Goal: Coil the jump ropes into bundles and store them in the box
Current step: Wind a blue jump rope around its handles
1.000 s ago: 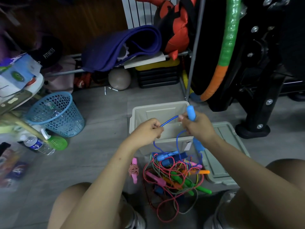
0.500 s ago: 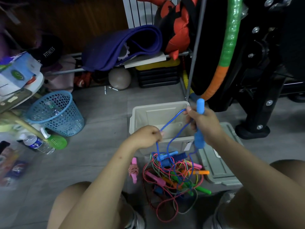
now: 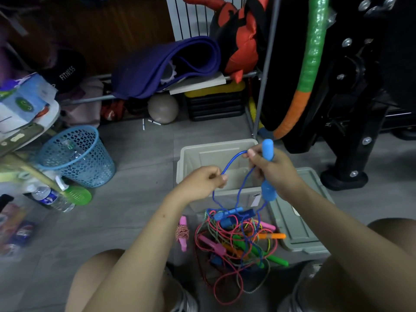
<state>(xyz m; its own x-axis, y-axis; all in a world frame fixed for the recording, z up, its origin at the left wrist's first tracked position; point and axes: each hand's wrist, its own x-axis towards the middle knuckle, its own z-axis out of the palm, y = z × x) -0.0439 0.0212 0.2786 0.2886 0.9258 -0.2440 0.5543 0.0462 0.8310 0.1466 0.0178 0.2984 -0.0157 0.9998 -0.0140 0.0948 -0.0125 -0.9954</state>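
Blue cord loops between my two hands above the box: I see the blue jump rope as a thin glossy line arching from my left hand up to my right hand, with more of it dropping in two strands to the floor pile. My left fingers are curled, pinching the cord between thumb and forefinger. My right fingers are wrapped round both blue handles, one poking up past the knuckles, the other hanging just below the palm, while thumb and forefinger also nip the cord.

I count one grey box, open, standing on the floor just beyond the pile; from here I see only bare walls and floor inside it. One grey lid lies flat to its right, touching or nearly so. One blue mesh basket stands well apart on the left, with what looks like a clear bottle inside.

On the floor between my knees lies one tangled pile of ropes: red, green, blue and orange cords with pink, green, orange and blue handles, too knotted for me to count. One pink-handled rope, already wound with red-and-white cord, lies just left of the pile.
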